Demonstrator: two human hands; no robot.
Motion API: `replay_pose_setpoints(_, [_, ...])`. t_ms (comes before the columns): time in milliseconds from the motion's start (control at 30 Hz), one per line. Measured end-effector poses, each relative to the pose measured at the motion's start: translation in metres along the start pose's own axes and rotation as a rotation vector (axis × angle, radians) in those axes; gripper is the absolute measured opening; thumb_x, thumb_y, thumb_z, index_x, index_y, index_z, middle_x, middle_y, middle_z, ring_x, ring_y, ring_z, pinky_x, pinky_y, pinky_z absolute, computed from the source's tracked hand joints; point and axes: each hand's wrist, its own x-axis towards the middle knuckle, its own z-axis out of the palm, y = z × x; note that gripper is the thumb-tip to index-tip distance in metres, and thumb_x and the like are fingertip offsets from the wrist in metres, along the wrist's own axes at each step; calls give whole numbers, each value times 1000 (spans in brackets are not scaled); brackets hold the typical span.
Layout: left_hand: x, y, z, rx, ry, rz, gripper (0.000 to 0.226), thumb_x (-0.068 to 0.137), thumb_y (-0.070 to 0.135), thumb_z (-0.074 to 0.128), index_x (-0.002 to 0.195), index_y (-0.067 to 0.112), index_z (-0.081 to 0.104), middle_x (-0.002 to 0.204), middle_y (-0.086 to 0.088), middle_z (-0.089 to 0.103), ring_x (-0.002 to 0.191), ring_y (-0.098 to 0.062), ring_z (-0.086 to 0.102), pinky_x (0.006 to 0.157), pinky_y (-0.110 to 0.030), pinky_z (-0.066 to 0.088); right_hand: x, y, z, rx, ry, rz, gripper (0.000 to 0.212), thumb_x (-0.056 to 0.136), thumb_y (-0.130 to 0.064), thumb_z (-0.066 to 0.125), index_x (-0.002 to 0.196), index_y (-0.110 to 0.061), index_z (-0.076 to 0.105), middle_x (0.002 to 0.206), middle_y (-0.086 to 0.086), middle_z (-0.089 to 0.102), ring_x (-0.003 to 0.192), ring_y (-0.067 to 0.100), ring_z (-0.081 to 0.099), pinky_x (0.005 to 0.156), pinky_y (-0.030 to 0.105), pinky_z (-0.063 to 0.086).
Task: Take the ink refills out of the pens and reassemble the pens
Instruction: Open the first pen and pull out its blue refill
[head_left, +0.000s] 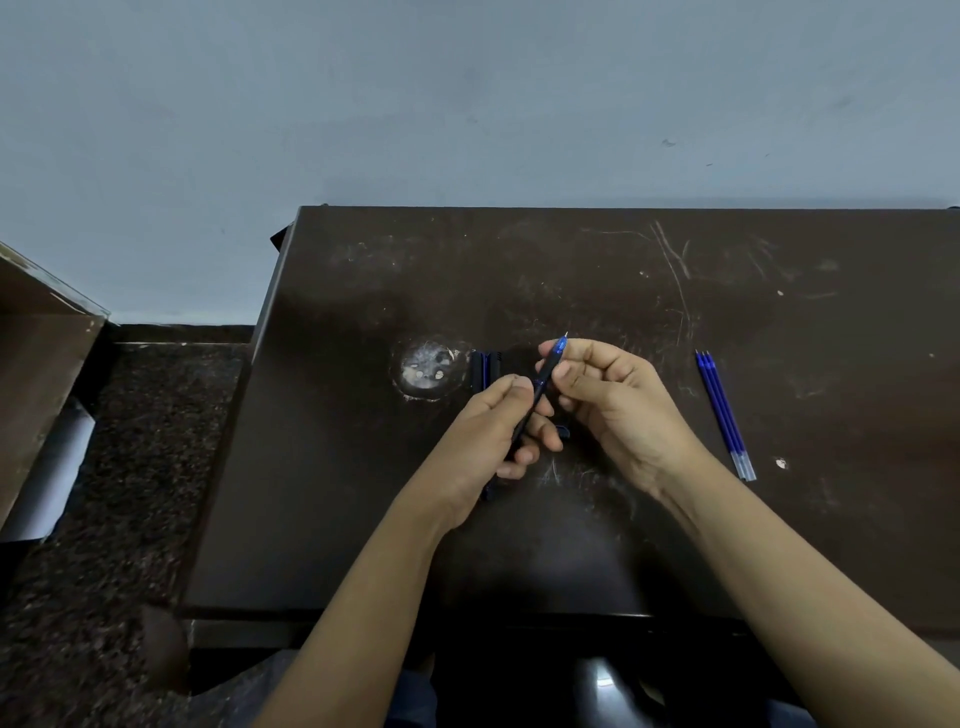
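A dark blue pen (543, 384) is held above the middle of the dark table (779, 519), its thin metal tip pointing up and away. My left hand (493, 436) grips the pen's lower barrel. My right hand (608, 400) pinches the blue front section near the tip. Three blue ink refills (724, 415) lie side by side on the table to the right of my hands. Several more dark pens (484, 369) lie bunched on the table just beyond my left hand, partly hidden by it.
A worn pale round patch (428, 366) marks the tabletop left of the pens. The table's left edge runs beside a speckled dark floor (130, 467). A brown board and a pale roll (52, 462) stand at the far left. A grey wall is behind.
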Motion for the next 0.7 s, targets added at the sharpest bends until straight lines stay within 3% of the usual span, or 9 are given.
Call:
replay_pose_setpoints(100, [2, -3, 0, 12, 40, 17, 36, 104, 26, 35, 84, 11, 60, 65, 2, 62, 46, -2, 39, 39, -14, 29, -1, -2, 5, 71, -31, 41, 21, 90, -4, 53, 109, 3, 60, 87, 16, 59, 55, 16, 50, 51, 26, 48])
replay_pose_setpoints(233, [3, -6, -2, 58, 71, 25, 34, 103, 28, 37, 91, 12, 64, 69, 3, 62, 45, -1, 35, 40, -13, 28, 1, 0, 5, 75, 77, 57, 20, 84, 2, 60, 103, -2, 56, 68, 9, 62, 49, 11, 55, 50, 22, 49])
replay_pose_setpoints(367, [3, -5, -3, 11, 71, 48, 28, 103, 29, 40, 102, 11, 62, 72, 2, 66, 45, -1, 35, 40, -13, 27, 5, 3, 3, 85, 127, 83, 15, 90, 3, 54, 101, -7, 55, 76, 12, 63, 59, 10, 60, 55, 17, 49])
replay_pose_setpoints(533, [3, -6, -4, -30, 58, 71, 25, 102, 28, 42, 102, 10, 59, 76, 0, 69, 45, -1, 38, 39, -13, 29, 4, 5, 5, 41, 73, 53, 23, 76, -13, 68, 96, -3, 60, 85, 15, 62, 58, 10, 52, 61, 21, 49])
replay_pose_setpoints(600, [4, -7, -4, -34, 52, 57, 25, 102, 27, 41, 101, 10, 59, 76, -2, 70, 44, -1, 38, 39, -13, 29, 5, 6, 3, 27, 77, 50, 14, 82, -4, 64, 96, -3, 64, 85, 10, 68, 62, 9, 58, 66, 22, 50])
replay_pose_setpoints(700, [4, -6, -4, -41, 49, 52, 26, 103, 27, 40, 98, 10, 59, 75, -2, 70, 46, -2, 39, 40, -13, 29, 4, 3, 5, 48, 46, 66, 22, 93, 1, 48, 108, -2, 64, 87, 6, 69, 63, 6, 60, 65, 19, 51])
